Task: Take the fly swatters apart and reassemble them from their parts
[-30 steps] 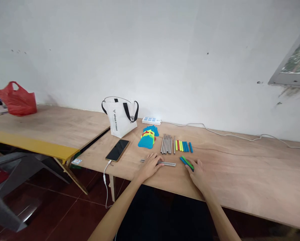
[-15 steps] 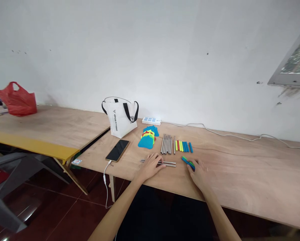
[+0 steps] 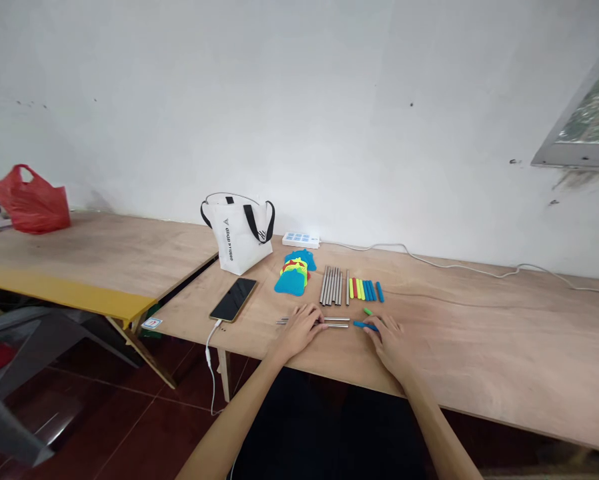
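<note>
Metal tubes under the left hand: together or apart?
Apart: a thin gap shows between the metal tubes where they stick out beside the left hand.

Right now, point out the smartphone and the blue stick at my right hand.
Smartphone (image 3: 233, 299), head view: dark screen's middle.
Blue stick (image 3: 363, 325) at your right hand (image 3: 391, 341), head view: its exposed left part.

Wooden table (image 3: 479, 333), bag (image 3: 242, 237), phone (image 3: 233, 299), power strip (image 3: 301, 240), colored cutouts (image 3: 290, 283), metal tubes (image 3: 333, 287), colored sticks (image 3: 363, 290)

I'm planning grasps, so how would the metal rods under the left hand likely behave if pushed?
The metal rods would probably roll sideways, being slim and seemingly round. They look straight and metallic, so likely stiff. Their shine hints at a smooth, perhaps slippery surface.
</note>
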A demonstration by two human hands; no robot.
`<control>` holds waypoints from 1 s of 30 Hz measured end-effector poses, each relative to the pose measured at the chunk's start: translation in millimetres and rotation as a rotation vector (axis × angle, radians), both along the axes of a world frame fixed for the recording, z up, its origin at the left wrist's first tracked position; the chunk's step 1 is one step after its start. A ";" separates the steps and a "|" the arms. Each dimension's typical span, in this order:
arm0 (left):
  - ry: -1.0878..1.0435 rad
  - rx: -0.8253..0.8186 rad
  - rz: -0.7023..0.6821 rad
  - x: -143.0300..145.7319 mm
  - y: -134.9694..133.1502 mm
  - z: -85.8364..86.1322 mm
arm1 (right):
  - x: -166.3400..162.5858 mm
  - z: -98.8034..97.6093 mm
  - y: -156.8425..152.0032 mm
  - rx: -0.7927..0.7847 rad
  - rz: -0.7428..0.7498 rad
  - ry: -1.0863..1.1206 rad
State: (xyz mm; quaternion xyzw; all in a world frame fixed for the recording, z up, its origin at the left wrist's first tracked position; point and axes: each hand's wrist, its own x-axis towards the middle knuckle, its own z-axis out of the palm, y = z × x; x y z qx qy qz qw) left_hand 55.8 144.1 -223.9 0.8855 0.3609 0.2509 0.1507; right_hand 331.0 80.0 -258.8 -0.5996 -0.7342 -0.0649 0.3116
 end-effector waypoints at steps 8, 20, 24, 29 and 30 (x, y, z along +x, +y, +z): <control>-0.102 0.025 -0.057 -0.2 -0.9 2.9 | -5.5 3.9 -1.5 0.043 0.113 -0.067; -0.165 -0.006 -0.179 -0.2 -1.6 4.3 | -35.1 8.2 -8.5 0.023 0.247 -0.019; -0.126 -0.035 -0.168 0.1 -1.7 4.6 | -38.7 7.3 -7.9 -0.014 0.208 -0.073; -0.066 0.016 -0.110 3.4 -4.0 4.0 | -38.4 11.1 -8.2 -0.033 0.150 -0.122; -0.060 0.030 -0.104 3.9 -4.7 4.0 | -38.4 11.7 -8.4 -0.037 0.146 -0.120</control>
